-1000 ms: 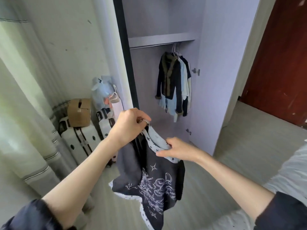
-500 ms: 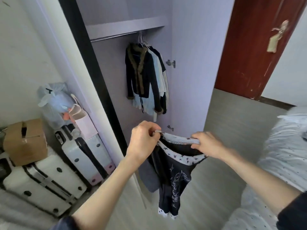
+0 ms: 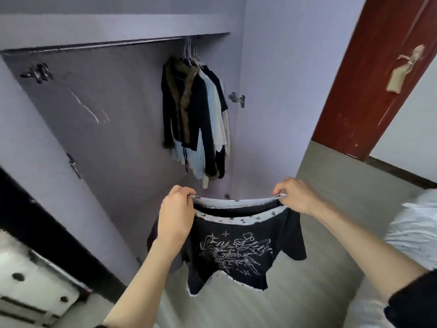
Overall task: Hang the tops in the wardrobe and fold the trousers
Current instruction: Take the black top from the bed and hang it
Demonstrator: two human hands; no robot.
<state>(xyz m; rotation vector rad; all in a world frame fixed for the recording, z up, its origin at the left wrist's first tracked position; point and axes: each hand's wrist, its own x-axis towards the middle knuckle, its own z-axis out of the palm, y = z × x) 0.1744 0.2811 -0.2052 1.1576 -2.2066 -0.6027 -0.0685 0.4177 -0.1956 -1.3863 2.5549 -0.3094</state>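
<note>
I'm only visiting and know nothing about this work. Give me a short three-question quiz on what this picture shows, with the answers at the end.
1. True or false: both hands grip the neckline of the dark printed top.
2. Which side of the wardrobe rail holds the hanging clothes: A) the left end, B) the right end, C) the whole length?
3. Fill in: the door to the right of the wardrobe is dark ____.

Key
1. True: the left hand and the right hand each hold one end of the neckline, stretching it wide.
2. B
3. red
</note>
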